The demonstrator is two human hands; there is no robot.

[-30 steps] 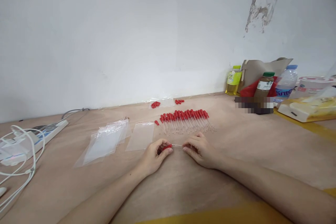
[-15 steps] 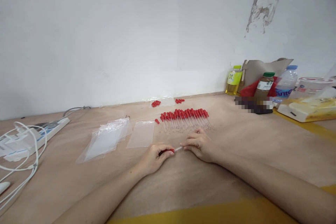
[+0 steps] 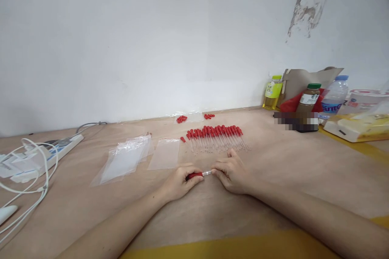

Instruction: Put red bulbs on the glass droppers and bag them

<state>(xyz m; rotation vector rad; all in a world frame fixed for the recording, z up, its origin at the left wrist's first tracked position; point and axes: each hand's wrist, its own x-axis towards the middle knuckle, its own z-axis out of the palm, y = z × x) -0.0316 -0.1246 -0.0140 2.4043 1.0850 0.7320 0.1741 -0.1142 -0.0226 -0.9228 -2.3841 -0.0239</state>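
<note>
Between thumb and fingers, my left hand [image 3: 181, 182] pinches the red rubber bulb [image 3: 194, 175] of a dropper. The dropper's clear glass tube [image 3: 207, 173] runs to the right, where my right hand [image 3: 230, 173] grips it; the tube's far end is hidden by those fingers. Just beyond my hands lies a row of droppers [image 3: 215, 132] with red bulbs pointing away and thin clear tubes toward me. A single red bulb [image 3: 182, 139] lies at the row's left end. Farther back, two small groups of red bulbs [image 3: 181, 119] rest near the wall, one on clear plastic.
Clear plastic bags [image 3: 123, 162] lie stacked at left, with another flat bag [image 3: 165, 153] beside them. A power strip [image 3: 62, 151] and white cables [image 3: 45, 170] occupy the far left. Bottles [image 3: 272, 93], a dark blurred object [image 3: 296, 122] and a yellow-white package [image 3: 355, 127] stand at right.
Both hands stay on the same dropper. My right hand has closed a little more round the tube, and the view has shifted slightly.
</note>
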